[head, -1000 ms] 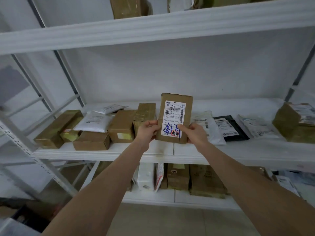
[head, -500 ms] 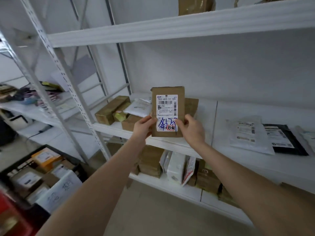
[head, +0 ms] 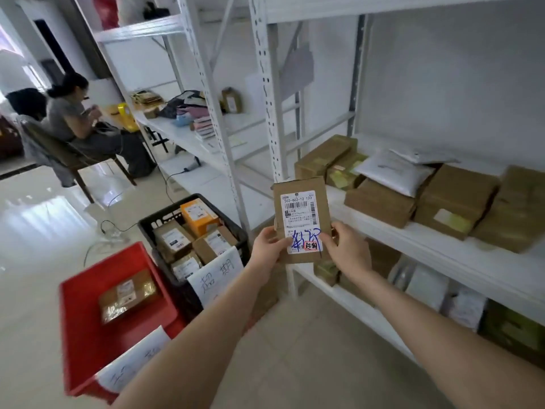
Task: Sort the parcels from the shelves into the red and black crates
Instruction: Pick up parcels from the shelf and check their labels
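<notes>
Currently both hands, left hand (head: 269, 246) and right hand (head: 345, 249), pinch the upright parcel (head: 300, 214); the black crate (head: 193, 234) lies lower-left, nearer the left.

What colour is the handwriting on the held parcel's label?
Blue, on the label of the parcel, beside a red stamp; head view shows it best.

My left hand (head: 269, 246) bare, slim fingers, my right hand (head: 345, 250) bare too, behind the grip my left forearm (head: 206, 335) and right forearm (head: 427, 329) bare, smooth, uncovered to the frame edge
</notes>
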A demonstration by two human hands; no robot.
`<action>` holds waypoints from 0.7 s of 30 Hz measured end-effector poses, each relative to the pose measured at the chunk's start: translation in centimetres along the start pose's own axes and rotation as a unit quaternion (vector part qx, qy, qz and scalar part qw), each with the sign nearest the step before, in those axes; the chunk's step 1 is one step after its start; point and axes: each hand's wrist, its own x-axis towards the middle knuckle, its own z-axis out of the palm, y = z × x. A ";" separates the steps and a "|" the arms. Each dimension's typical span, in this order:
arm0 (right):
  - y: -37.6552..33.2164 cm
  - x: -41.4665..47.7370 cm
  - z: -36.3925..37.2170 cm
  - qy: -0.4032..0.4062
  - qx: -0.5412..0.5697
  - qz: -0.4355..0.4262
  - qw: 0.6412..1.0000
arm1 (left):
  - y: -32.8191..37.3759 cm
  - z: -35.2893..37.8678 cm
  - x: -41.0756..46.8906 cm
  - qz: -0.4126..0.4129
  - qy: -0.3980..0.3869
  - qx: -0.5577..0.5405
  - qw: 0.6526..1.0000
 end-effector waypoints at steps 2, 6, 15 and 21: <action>-2.9 1.3 4.3 -0.048 0.009 -0.006 0.999 | -1.1 -4.6 2.1 -0.025 0.023 0.004 0.999; -8.6 2.9 12.6 -0.138 0.025 0.013 0.990 | -3.0 -13.2 5.6 -0.058 0.058 -0.015 0.997; -16.3 6.7 25.2 -0.289 0.027 0.050 0.956 | -6.5 -25.0 11.9 -0.113 0.103 -0.037 0.987; -20.4 12.7 32.2 -0.326 0.010 0.012 0.945 | -7.5 -30.0 18.9 -0.121 0.180 -0.012 0.976</action>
